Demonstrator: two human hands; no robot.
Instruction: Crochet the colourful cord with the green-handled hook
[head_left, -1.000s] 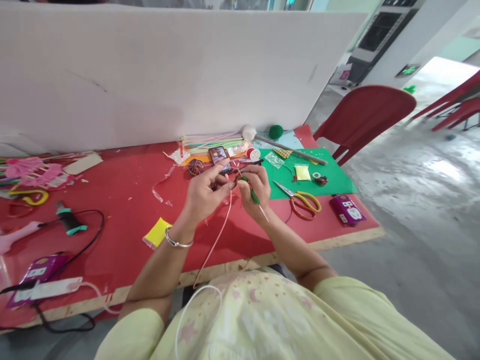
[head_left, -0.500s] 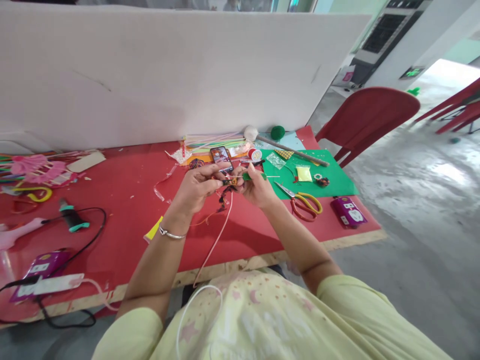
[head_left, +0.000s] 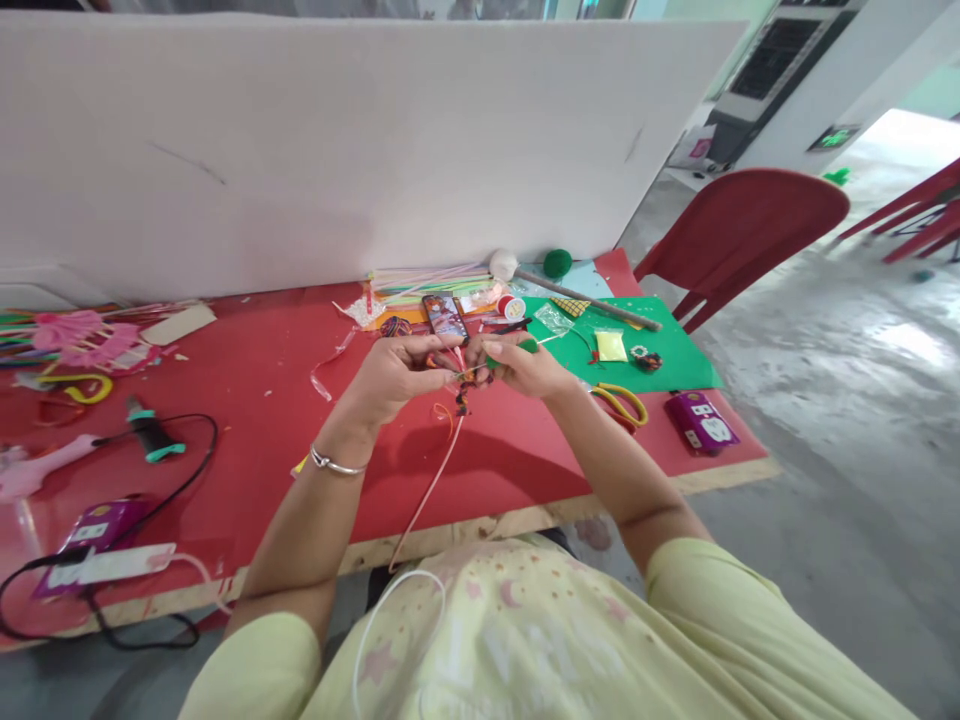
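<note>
Gripping a thin-shafted tool point(head_left: 551, 338) with a smooth, rounded green handle point(head_left: 531, 346) in the right hand point(head_left: 531, 368) and pinching a small, lumpy, multicoloured yarn piece point(head_left: 462, 398) with the left hand point(head_left: 391, 380), above a flat, red-covered bench point(head_left: 262, 420), near a glossy rectangular phone point(head_left: 444, 314).

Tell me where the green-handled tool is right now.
In the head view, the green-handled tool is near the centre, gripped in the right hand, just below and right of the phone.
</note>
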